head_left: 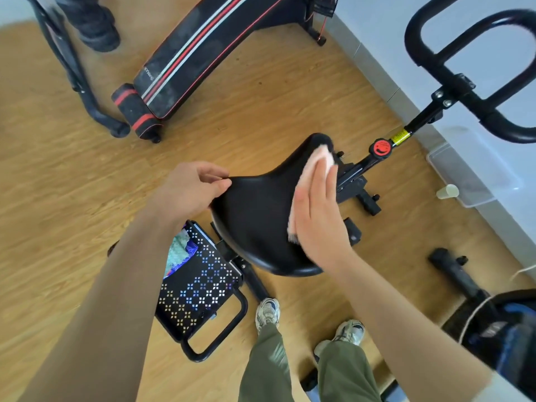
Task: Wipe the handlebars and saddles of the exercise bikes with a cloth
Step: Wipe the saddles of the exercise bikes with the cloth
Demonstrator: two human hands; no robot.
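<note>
Wood floor (pixel 72 184) — R hand (pixel 316 216) flat on cloth (pixel 319 158), L hand (pixel 188 190) pinching saddle (pixel 258 216) edge.

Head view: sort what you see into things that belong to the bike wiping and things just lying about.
Part of the job:
- saddle, steadied by the left hand
- pink cloth, pressed flat on the saddle under the right hand
- handlebars, not yet touched

Lying about:
- sit-up bench
- paper cup by the wall
- clear tray
- patterned rack

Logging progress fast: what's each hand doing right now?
Left hand: closed, pinching the saddle edge.
Right hand: open and flat, pressing the pink cloth onto the saddle.
</note>
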